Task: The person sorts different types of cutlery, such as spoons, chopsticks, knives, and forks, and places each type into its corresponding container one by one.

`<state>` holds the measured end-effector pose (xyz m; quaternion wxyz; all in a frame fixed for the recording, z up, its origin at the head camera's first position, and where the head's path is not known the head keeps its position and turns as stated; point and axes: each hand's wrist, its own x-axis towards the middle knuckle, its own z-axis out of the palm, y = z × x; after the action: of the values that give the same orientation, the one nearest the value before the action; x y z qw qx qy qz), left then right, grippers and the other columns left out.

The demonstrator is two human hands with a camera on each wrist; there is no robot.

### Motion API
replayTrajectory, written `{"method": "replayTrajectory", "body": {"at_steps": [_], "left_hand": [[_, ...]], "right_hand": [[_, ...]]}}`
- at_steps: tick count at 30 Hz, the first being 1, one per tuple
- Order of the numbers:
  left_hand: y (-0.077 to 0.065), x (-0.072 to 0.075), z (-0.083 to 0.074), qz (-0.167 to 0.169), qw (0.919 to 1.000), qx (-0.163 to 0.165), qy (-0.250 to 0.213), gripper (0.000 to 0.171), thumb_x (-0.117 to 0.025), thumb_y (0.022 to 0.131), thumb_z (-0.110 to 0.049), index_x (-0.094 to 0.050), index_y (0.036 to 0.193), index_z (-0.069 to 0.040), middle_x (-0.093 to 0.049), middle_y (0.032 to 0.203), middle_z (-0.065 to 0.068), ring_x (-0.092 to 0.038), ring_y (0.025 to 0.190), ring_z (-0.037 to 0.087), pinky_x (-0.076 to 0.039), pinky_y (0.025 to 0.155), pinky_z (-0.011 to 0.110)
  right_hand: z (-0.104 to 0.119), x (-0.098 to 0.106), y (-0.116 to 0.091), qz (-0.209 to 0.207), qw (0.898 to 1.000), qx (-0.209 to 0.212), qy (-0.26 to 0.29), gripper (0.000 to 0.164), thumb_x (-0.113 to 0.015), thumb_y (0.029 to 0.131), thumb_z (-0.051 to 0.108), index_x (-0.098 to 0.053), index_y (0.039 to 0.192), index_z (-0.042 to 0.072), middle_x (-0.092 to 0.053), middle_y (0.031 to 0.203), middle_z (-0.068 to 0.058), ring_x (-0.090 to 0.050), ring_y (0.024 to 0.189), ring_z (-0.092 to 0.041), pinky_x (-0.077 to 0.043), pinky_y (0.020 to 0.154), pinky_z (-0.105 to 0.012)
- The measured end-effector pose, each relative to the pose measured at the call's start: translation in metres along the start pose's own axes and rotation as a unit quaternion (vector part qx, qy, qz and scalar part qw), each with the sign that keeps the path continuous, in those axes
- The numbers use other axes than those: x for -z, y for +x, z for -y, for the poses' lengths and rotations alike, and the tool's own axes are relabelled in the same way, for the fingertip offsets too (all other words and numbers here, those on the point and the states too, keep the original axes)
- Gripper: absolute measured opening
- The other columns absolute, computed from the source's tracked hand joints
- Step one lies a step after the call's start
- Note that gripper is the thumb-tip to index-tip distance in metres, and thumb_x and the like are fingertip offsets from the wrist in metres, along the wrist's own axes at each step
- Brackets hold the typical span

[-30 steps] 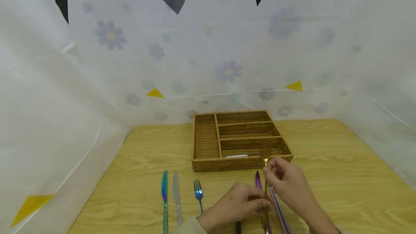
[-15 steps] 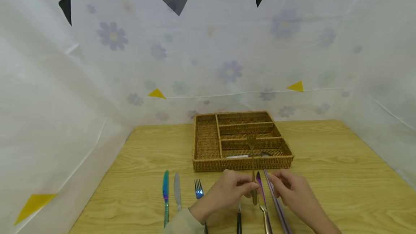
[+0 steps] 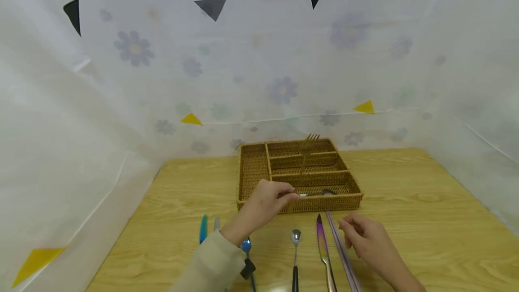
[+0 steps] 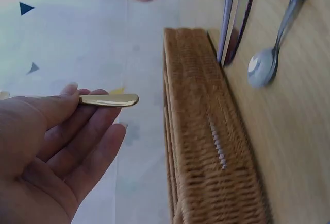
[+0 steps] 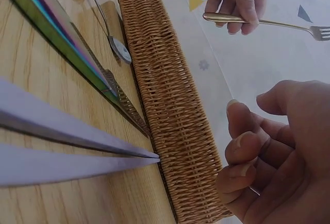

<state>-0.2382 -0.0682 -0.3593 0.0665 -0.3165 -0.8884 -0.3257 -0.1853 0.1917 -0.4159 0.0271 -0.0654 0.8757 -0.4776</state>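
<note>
My left hand (image 3: 263, 204) pinches a gold fork (image 3: 306, 148) by the end of its handle, above the front of the wicker cutlery tray (image 3: 328, 202). The tines point up and away, overlapping the tray's back compartments in the head view. In the left wrist view, thumb and fingertips grip the gold handle (image 4: 111, 100), whose rounded end sticks out. My right hand (image 3: 371, 244) holds nothing, its fingers loosely bent, just right of a pair of purple chopsticks (image 3: 343, 253). Inside the tray's front compartment lies a spoon (image 3: 327, 192) with a white handle, partly hidden.
On the wooden table (image 3: 405, 193) before the tray lie a black-handled spoon (image 3: 296, 237), a purple-bladed knife (image 3: 321, 238) and a blue fork (image 3: 246, 244). Farther left, a teal knife (image 3: 203, 229) and a silver knife (image 3: 216, 223) are partly covered by the left sleeve (image 3: 219, 260).
The right hand let go of the gold fork and drew down beside the chopsticks. My left hand has carried the fork forward and left, up over the tray's front edge.
</note>
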Motion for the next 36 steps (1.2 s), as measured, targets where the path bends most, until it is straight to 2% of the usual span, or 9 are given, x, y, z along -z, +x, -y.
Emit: {"method": "replayTrajectory", "body": {"at_steps": [3,7,10,14,20,24,29,33,36], "left_hand": [[0.007,0.007,0.004,-0.013,0.9982,-0.011,0.057,0.019,-0.057,0.092,-0.029,-0.072,0.093,-0.017,-0.064,0.064,-0.005,-0.037,0.040,0.000,-0.035,0.043,0.013],[0.015,0.009,0.010,-0.027,0.9911,-0.016,0.130,0.018,-0.060,0.091,-0.029,-0.074,0.093,-0.018,-0.070,0.072,-0.006,-0.042,0.043,-0.004,-0.037,0.045,0.012],[0.020,0.008,0.014,-0.036,0.9851,-0.012,0.168,0.015,-0.063,0.090,-0.030,-0.074,0.092,-0.020,-0.071,0.077,-0.007,-0.049,0.048,-0.006,-0.040,0.047,0.010],[0.028,0.009,0.024,-0.043,0.9784,0.000,0.202,0.012,-0.066,0.088,-0.025,-0.074,0.095,-0.019,-0.073,0.083,-0.005,-0.061,0.061,-0.002,-0.047,0.055,0.011],[0.049,0.012,0.035,-0.020,0.9727,0.036,0.228,0.014,-0.066,0.088,-0.018,-0.073,0.100,-0.016,-0.073,0.092,-0.002,-0.068,0.075,0.008,-0.054,0.065,0.020],[0.066,0.011,0.042,-0.013,0.9719,0.052,0.229,0.015,-0.065,0.088,-0.017,-0.073,0.102,-0.017,-0.073,0.098,-0.002,-0.069,0.082,0.010,-0.055,0.069,0.022],[0.081,0.000,0.055,-0.029,0.9712,0.074,0.225,0.015,-0.066,0.087,-0.017,-0.074,0.099,-0.018,-0.073,0.097,-0.002,-0.068,0.077,0.009,-0.055,0.065,0.023],[0.091,-0.012,0.066,-0.049,0.9660,0.080,0.241,0.012,-0.067,0.086,-0.018,-0.075,0.095,-0.018,-0.073,0.094,-0.002,-0.068,0.074,0.009,-0.055,0.064,0.023],[0.099,-0.020,0.070,-0.047,0.9613,0.085,0.258,0.011,-0.067,0.086,-0.019,-0.076,0.093,-0.017,-0.073,0.093,-0.001,-0.068,0.074,0.010,-0.055,0.064,0.023]], "right_hand": [[-0.003,0.001,0.000,-0.009,1.000,0.010,-0.009,0.031,-0.049,0.097,0.037,-0.062,0.091,0.009,-0.057,0.061,-0.001,-0.046,0.042,-0.011,-0.041,0.038,-0.026],[-0.007,0.002,0.000,-0.008,1.000,0.003,-0.010,0.031,-0.049,0.097,0.037,-0.062,0.093,0.008,-0.057,0.061,-0.001,-0.045,0.042,-0.010,-0.040,0.038,-0.025],[-0.010,0.002,0.000,-0.002,1.000,-0.009,-0.009,0.034,-0.049,0.097,0.038,-0.062,0.096,0.006,-0.058,0.063,-0.002,-0.045,0.042,-0.009,-0.040,0.039,-0.025],[-0.014,0.003,0.000,-0.004,1.000,-0.013,-0.017,0.036,-0.048,0.097,0.039,-0.063,0.096,0.006,-0.057,0.062,-0.001,-0.043,0.042,-0.008,-0.040,0.038,-0.024],[-0.017,0.005,0.001,-0.008,1.000,-0.011,-0.027,0.036,-0.047,0.098,0.039,-0.063,0.093,0.007,-0.057,0.062,0.000,-0.042,0.041,-0.008,-0.039,0.037,-0.024],[-0.019,0.005,0.001,-0.013,0.999,-0.015,-0.033,0.035,-0.046,0.098,0.039,-0.063,0.092,0.009,-0.057,0.062,0.001,-0.042,0.042,-0.008,-0.039,0.038,-0.024],[-0.021,0.003,0.002,-0.026,0.999,-0.017,-0.044,0.032,-0.048,0.097,0.037,-0.063,0.091,0.010,-0.057,0.060,0.002,-0.043,0.046,-0.007,-0.040,0.043,-0.023],[-0.023,-0.001,0.003,-0.032,0.998,-0.011,-0.052,0.029,-0.051,0.097,0.035,-0.064,0.090,0.010,-0.056,0.059,0.004,-0.044,0.049,-0.006,-0.040,0.047,-0.022],[-0.022,-0.002,0.003,-0.032,0.998,-0.013,-0.052,0.025,-0.053,0.096,0.031,-0.064,0.088,0.010,-0.056,0.058,0.004,-0.044,0.048,-0.006,-0.040,0.045,-0.022]]}}
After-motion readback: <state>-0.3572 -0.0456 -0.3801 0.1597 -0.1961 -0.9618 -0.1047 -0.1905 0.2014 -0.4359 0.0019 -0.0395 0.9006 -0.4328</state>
